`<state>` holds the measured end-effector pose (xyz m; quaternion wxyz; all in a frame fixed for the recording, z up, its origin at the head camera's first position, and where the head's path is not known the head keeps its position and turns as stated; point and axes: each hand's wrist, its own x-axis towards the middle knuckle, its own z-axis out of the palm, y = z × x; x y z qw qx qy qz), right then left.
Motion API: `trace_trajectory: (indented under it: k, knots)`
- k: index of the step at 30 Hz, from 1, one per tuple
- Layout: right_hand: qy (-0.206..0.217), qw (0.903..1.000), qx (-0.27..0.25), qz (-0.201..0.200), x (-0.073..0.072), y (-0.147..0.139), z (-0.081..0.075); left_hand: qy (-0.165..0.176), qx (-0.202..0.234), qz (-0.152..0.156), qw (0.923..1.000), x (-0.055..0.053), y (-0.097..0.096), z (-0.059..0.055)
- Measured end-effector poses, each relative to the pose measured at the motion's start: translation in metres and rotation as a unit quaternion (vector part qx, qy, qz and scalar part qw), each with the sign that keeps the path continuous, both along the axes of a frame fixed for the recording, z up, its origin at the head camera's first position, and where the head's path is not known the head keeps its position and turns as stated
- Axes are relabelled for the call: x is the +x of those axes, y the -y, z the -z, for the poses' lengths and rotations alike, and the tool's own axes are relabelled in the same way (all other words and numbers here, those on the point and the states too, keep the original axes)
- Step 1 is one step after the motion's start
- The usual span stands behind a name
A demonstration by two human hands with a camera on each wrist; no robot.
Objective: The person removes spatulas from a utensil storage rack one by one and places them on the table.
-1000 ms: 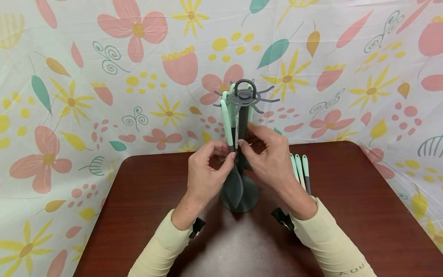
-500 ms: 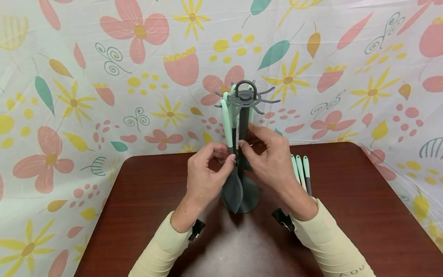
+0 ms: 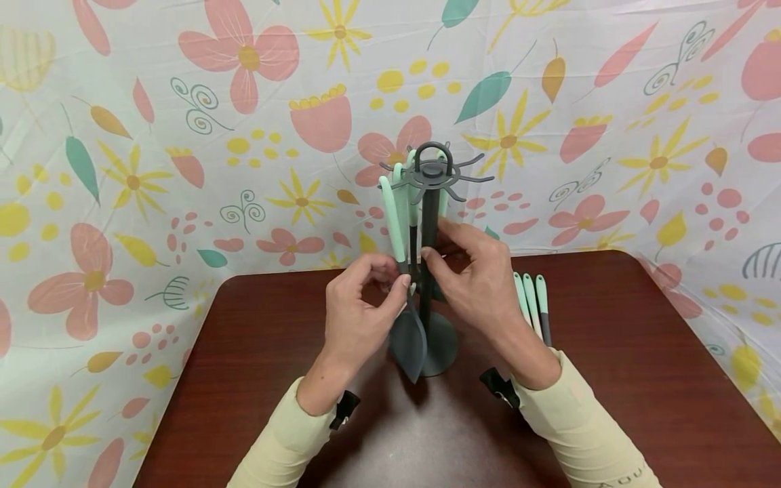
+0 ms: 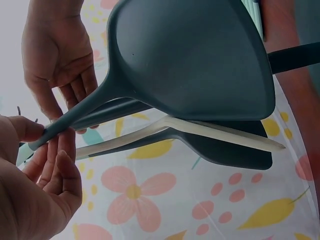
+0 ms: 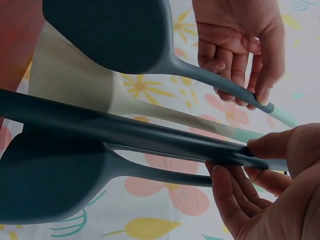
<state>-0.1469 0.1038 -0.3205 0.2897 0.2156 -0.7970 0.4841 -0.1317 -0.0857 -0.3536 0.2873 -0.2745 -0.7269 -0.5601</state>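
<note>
My left hand (image 3: 363, 305) pinches the neck of a dark grey turner (image 4: 190, 65) with a mint handle (image 3: 393, 220), between thumb and fingers. The turner's broad blade hangs down, and its handle leans left, its top close to a hook tip of the utensil stand (image 3: 432, 175). Whether it sits on that hook I cannot tell. My right hand (image 3: 478, 274) grips the stand's dark post (image 5: 125, 135), thumb in front and fingers behind. Behind the turner, a cream utensil (image 5: 75, 75) and another dark grey turner (image 5: 55, 175) hang from the stand, partly hidden.
Several mint-handled utensils (image 3: 531, 305) lie on the brown table (image 3: 244, 373) to the right, partly behind my right forearm. The stand's round base (image 3: 444, 346) rests on the table. Bare hooks spread to the right of its top. A floral sheet (image 3: 244, 169) hangs behind.
My left hand has moved slightly left and down. The turner's handle top has swung left, away from the neighbouring handles. My right hand stays on the post.
</note>
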Motion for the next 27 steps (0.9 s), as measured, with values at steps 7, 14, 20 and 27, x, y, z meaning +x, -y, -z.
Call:
trace_trajectory:
  k: [7, 14, 20, 27]
  knots:
    - [-0.003, 1.0, 0.0, 0.0, -0.001, 0.0, 0.0, 0.005, 0.006, -0.003, 1.0, 0.003, 0.004, -0.002]
    - [0.001, 1.0, -0.006, -0.005, 0.0, 0.0, 0.0, 0.01, 0.016, -0.003, 0.9998, 0.006, 0.009, -0.004]
    - [0.007, 0.9999, -0.005, -0.008, 0.0, 0.0, 0.0, 0.012, 0.018, -0.006, 0.9997, 0.007, 0.015, -0.002]
    - [0.008, 0.9999, -0.011, -0.008, -0.001, -0.001, 0.001, 0.029, 0.014, -0.018, 0.9993, 0.01, 0.023, 0.001]
